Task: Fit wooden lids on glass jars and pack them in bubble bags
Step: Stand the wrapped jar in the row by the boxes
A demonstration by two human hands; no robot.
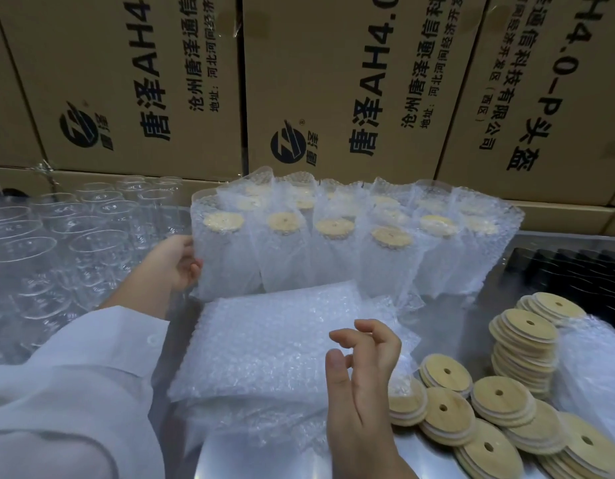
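Several lidded jars wrapped in bubble bags (333,243) stand in rows at the back of the table. My left hand (176,262) grips the side of the leftmost packed jar (223,257), thumb on its front. A flat stack of empty bubble bags (264,344) lies in front of the rows. My right hand (361,361) hovers over the stack's right edge, fingers loosely curled with thumb and forefinger close together; they hold nothing that I can make out. Round wooden lids (499,402), each with a centre hole, lie piled at the right.
Several empty glass jars (74,243) stand crowded at the left. Printed cardboard boxes (333,81) form a wall behind the table. A black tray (575,271) sits at the right rear, and another bubble bundle (593,368) lies beside the lids. Bare metal tabletop (264,461) shows near me.
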